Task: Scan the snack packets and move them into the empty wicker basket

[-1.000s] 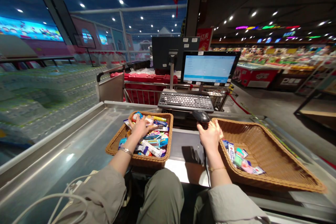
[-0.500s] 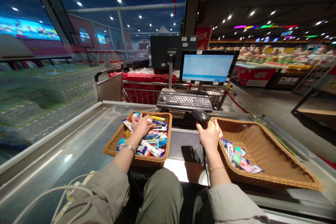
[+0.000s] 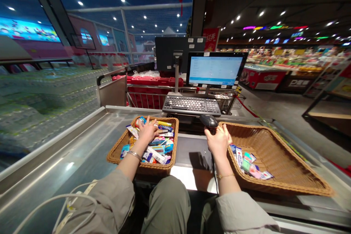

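My left hand (image 3: 148, 132) lies over the left wicker basket (image 3: 113, 153), its fingers spread on top of small packaged goods (image 3: 157, 155). These are tubes, boxes and wrapped packs in blue, white, yellow and pink, jumbled together; some are hidden under the hand. My right hand (image 3: 218, 140) is closed round the handle of a black barcode scanner (image 3: 208, 121), head forward, its cord hanging below. Just beside that hand stands the right wicker basket (image 3: 290, 157). A few small packs (image 3: 249, 164), white, blue, green and pink, lie in its left end.
Both baskets rest on a metal checkout counter (image 3: 82, 146). Behind it are a keyboard (image 3: 192, 104) and a lit monitor (image 3: 216, 69), with a shopping cart (image 3: 145, 95) beyond. White cables (image 3: 82, 197) loop at the lower left. Shrink-wrapped bottles (image 3: 55, 98) are stacked at left.
The whole view has shifted slightly left. My left hand stays over the goods with its fingers a little shifted; my right hand keeps the scanner in the same place.
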`<state>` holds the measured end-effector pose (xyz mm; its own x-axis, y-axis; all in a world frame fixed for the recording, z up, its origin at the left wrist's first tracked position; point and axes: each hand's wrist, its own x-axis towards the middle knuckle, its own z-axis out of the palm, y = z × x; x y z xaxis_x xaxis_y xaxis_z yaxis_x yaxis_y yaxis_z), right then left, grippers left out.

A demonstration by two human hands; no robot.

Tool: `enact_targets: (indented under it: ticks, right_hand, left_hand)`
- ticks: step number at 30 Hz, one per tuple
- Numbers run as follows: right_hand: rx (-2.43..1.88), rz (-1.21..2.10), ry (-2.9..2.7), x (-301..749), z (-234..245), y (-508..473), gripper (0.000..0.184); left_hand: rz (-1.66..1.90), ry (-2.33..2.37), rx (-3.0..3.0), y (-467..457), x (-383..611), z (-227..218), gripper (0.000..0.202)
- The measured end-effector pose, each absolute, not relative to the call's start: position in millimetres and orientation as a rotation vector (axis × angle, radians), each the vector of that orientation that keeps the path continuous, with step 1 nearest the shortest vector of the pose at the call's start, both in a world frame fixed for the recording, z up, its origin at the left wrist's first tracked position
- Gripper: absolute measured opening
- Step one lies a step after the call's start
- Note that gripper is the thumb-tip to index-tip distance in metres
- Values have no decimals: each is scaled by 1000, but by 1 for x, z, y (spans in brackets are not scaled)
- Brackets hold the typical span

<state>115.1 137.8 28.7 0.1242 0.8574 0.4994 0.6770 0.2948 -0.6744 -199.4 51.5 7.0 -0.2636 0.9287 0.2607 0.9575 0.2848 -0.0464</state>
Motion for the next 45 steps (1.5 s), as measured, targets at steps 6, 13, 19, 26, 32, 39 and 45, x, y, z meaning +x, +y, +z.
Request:
enact_targets:
  ticks: [6, 13, 19, 26, 32, 39, 45]
  right_hand:
    - [-1442, 228, -1624, 118, 27, 140, 33]
    - [-1416, 253, -1615, 116, 28, 137, 33]
    - [-1394, 278, -1604, 119, 29, 135, 34]
    - [-1398, 279, -1621, 123, 31, 136, 36]
    - [-1348, 249, -1645, 125, 30, 136, 37]
    - [-1313, 221, -1712, 127, 30, 134, 36]
    - [-1296, 228, -1801, 128, 31, 131, 34]
  left_hand:
    - [-170, -2273, -1767, 47, -194, 15, 21]
    - [-259, -2201, -1738, 51, -176, 30, 25]
    - [-377, -2161, -1739, 66, -154, 43, 23]
    - [-423, -2119, -1758, 78, -133, 47, 24]
    - [-500, -2066, -1758, 86, -115, 48, 24]
    - [-562, -1980, -1740, 100, -104, 43, 21]
    - [-599, -1942, -1741, 106, -92, 44, 20]
